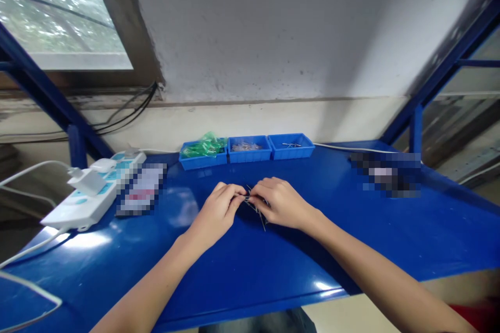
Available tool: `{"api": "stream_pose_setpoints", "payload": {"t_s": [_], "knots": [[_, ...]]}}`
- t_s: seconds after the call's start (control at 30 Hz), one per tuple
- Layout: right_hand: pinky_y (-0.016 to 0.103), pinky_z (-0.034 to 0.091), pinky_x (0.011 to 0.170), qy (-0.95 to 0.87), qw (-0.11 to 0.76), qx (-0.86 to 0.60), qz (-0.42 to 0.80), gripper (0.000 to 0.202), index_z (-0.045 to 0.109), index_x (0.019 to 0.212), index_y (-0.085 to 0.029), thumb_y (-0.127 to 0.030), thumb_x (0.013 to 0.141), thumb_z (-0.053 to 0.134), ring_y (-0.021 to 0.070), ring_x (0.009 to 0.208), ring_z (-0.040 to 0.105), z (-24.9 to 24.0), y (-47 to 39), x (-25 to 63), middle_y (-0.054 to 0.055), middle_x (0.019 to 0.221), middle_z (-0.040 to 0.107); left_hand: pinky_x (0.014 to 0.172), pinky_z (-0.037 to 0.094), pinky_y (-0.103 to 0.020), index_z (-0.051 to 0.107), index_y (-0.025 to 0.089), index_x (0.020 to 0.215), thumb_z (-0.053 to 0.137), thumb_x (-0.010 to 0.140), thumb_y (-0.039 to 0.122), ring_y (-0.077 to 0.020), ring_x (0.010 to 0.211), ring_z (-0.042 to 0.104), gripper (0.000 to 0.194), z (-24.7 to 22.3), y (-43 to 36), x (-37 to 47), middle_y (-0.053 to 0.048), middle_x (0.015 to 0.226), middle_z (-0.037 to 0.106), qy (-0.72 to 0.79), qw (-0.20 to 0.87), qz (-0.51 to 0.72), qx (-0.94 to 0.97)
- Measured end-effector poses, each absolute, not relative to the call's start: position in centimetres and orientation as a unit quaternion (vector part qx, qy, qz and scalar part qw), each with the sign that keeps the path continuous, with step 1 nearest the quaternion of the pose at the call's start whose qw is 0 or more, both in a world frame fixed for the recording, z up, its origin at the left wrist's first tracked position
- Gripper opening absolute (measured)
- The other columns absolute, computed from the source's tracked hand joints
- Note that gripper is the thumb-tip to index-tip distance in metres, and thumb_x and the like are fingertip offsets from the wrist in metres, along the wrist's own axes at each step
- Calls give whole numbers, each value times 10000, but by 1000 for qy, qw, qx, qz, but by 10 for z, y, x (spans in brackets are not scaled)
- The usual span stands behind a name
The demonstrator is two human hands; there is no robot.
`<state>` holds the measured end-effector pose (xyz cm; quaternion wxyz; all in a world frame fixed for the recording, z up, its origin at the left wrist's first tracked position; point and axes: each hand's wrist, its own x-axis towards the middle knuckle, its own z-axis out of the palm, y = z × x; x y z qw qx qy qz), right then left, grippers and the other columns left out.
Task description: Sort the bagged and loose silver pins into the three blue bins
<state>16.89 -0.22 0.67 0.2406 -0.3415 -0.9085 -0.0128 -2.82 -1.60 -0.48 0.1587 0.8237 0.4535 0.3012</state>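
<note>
Near the middle of the blue table (234, 270), my left hand (221, 209) and my right hand (279, 202) meet, fingertips almost touching. Both are closed in a pinch on thin metal pieces (261, 218), which look like slender rods or pins. Several of these stick out below and between the fingers, at different angles. My right hand's fingers partly cover them, so their exact shape and number cannot be made out.
Three blue bins stand along the back: one with green plastic bags (207, 145), one with small clear-wrapped parts (246, 146), one with a few thin pieces (291, 144). A white power strip (94, 192) and a blurred flat object (144, 189) lie left, a blurred dark item (386, 173) right.
</note>
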Motion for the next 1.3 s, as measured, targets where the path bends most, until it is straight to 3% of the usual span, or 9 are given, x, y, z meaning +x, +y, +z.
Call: {"api": "stream_pose_setpoints", "payload": {"t_s": [0.13, 0.27, 0.33, 0.47, 0.6, 0.87, 1.13, 1.2, 1.3], "knots": [[284, 376, 606, -835, 441, -302, -131, 155, 553, 853, -184, -239, 911, 421, 136, 645, 527, 27, -5, 194, 29, 703, 590, 880, 405, -386, 522, 241, 1164, 448, 931, 310, -219, 1035, 494, 254, -12, -17, -27, -42, 1062, 600, 456, 148, 234, 846], [303, 403, 595, -607, 675, -288, -304, 187, 507, 859, -223, -301, 938, 356, 145, 614, 538, 54, 3, 227, 6, 638, 533, 850, 364, -406, 591, 273, 1052, 507, 904, 289, -236, 1037, 480, 171, -17, -18, -25, -28, 1060, 591, 445, 118, 162, 873], [310, 396, 607, -573, 628, -416, -322, 214, 535, 852, -207, -337, 924, 381, 153, 624, 544, 57, 16, 239, 16, 647, 553, 845, 346, -398, 605, 253, 952, 508, 902, 260, -221, 983, 490, 109, -17, -19, -23, -17, 989, 595, 449, 108, 159, 873], [297, 362, 573, -682, 333, -640, -118, 309, 592, 968, -150, -418, 861, 483, 177, 630, 560, 37, 34, 238, 50, 688, 619, 825, 330, -373, 579, 223, 858, 500, 901, 222, -200, 916, 502, 90, -16, -19, -20, -3, 903, 605, 460, 110, 169, 865], [273, 385, 640, -851, 225, -466, 91, 269, 614, 942, -191, -391, 905, 436, 158, 750, 587, 10, 16, 200, 53, 844, 661, 794, 338, -353, 569, 225, 868, 489, 907, 245, -192, 890, 519, 92, -14, -16, -21, 6, 881, 627, 483, 129, 217, 838], [240, 331, 558, -869, 253, -396, 156, 199, 536, 825, -179, -278, 922, 393, 100, 586, 495, 6, -1, 172, 13, 702, 590, 790, 392, -346, 594, 231, 972, 456, 916, 280, -198, 891, 535, 157, -2, -14, -27, -8, 877, 638, 488, 138, 280, 815], [288, 422, 612, -581, 657, -456, -150, 137, 467, 940, -222, -325, 918, 379, 141, 622, 548, 38, 20, 228, 15, 720, 543, 822, 360, -378, 592, 266, 1002, 524, 891, 278, -213, 969, 514, 132, -17, -8, -24, -2, 977, 627, 481, 89, 203, 848], [322, 429, 653, -568, 597, -535, -185, 200, 487, 992, -205, -344, 916, 365, 175, 675, 571, 34, 38, 242, 47, 760, 578, 834, 349, -385, 600, 259, 938, 541, 882, 289, -213, 966, 505, 86, -20, -5, -22, 3, 970, 616, 475, 81, 187, 856], [350, 434, 665, -651, 391, -643, -100, 352, 464, 1164, -156, -347, 869, 462, 232, 747, 600, 15, 57, 253, 94, 854, 629, 829, 345, -384, 580, 227, 864, 536, 885, 290, -216, 965, 490, 80, -23, -3, -18, -7, 958, 593, 478, 72, 173, 858]]}}
